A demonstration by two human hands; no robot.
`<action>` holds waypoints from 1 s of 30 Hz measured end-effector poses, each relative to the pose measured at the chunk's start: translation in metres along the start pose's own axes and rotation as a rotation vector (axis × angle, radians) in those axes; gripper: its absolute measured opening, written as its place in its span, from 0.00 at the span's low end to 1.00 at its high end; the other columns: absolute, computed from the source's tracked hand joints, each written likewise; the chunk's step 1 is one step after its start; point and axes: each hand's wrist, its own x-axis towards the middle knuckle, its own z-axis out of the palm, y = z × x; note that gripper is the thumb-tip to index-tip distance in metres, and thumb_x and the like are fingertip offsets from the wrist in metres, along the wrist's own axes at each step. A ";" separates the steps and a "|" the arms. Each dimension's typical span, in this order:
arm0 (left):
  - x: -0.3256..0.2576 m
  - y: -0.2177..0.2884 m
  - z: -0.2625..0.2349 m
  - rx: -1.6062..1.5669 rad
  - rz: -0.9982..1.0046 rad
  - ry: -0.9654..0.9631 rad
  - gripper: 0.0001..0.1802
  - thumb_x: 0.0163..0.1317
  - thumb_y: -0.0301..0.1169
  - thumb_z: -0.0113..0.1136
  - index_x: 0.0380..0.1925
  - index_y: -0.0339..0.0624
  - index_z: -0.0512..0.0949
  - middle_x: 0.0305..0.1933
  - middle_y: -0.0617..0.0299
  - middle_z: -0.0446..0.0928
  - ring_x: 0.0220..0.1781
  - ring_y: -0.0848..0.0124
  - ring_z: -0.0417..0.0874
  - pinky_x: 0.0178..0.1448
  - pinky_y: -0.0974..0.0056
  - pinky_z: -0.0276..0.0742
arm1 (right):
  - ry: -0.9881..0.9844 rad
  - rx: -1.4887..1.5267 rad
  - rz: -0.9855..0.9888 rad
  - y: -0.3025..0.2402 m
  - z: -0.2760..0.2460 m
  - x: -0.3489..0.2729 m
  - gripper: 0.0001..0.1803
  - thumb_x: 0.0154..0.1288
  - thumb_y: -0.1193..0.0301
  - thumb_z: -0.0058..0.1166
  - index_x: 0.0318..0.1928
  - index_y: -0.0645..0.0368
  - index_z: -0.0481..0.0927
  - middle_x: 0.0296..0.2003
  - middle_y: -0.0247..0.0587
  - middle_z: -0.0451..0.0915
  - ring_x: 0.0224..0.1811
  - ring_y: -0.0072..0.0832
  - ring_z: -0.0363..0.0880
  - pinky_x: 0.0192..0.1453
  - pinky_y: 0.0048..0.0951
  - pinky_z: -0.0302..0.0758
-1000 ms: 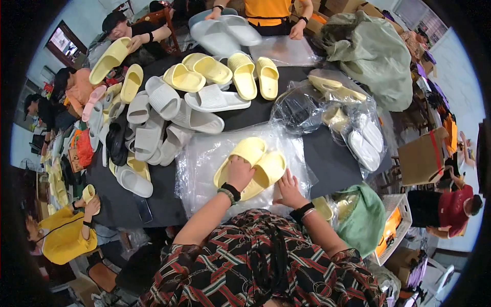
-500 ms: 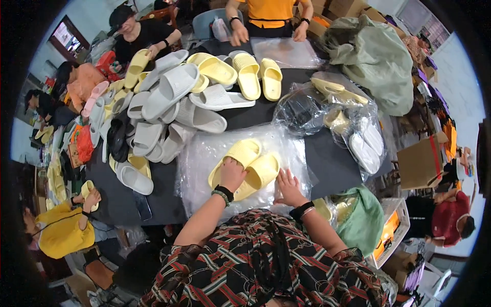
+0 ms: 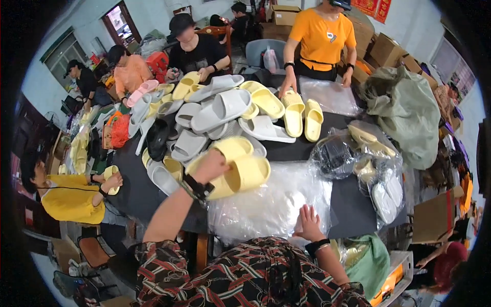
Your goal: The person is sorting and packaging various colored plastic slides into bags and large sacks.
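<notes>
Shirt: mine is dark with red, cream and black plaid stripes — short sleeves, forearms bare.
Left hand [image 3: 210, 165]: a black watch on a wide strap.
Right hand [image 3: 308, 224]: a black band — plain.

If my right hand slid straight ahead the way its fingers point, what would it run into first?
The right hand lies flat on the clear plastic bags, fingers pointing up the table. Straight ahead it would probably meet the pair of yellow slippers in the left hand, though depth is unclear.

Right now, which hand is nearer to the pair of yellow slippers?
Left. The left hand grips the pair of yellow slippers; the right hand rests apart, on the clear plastic bags.
</notes>
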 end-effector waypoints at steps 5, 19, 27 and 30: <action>0.075 -0.036 -0.114 0.086 -0.228 0.428 0.19 0.55 0.41 0.64 0.25 0.33 0.80 0.26 0.45 0.78 0.28 0.53 0.79 0.33 0.55 0.71 | -0.042 -0.043 0.016 0.006 0.002 0.001 0.74 0.33 0.45 0.75 0.75 0.56 0.42 0.77 0.47 0.38 0.79 0.52 0.30 0.72 0.65 0.43; 0.037 0.006 0.059 0.089 -0.080 0.256 0.22 0.50 0.44 0.66 0.41 0.44 0.80 0.55 0.49 0.74 0.61 0.50 0.70 0.54 0.38 0.65 | -0.016 0.004 0.017 0.008 0.004 -0.004 0.74 0.33 0.46 0.76 0.75 0.56 0.42 0.77 0.47 0.38 0.79 0.52 0.31 0.73 0.66 0.42; -0.073 0.116 0.159 0.068 0.179 -0.325 0.46 0.50 0.59 0.66 0.69 0.57 0.64 0.75 0.47 0.54 0.77 0.44 0.48 0.71 0.28 0.43 | 0.022 0.026 -0.069 0.009 0.000 -0.002 0.70 0.38 0.44 0.73 0.75 0.58 0.44 0.76 0.51 0.40 0.78 0.57 0.35 0.70 0.68 0.50; -0.097 0.102 0.191 0.142 0.121 -0.435 0.53 0.46 0.64 0.65 0.72 0.62 0.59 0.77 0.46 0.46 0.78 0.40 0.42 0.71 0.27 0.39 | 0.043 0.020 -0.060 0.002 -0.008 -0.002 0.70 0.36 0.48 0.75 0.75 0.55 0.44 0.76 0.47 0.42 0.78 0.53 0.37 0.71 0.66 0.48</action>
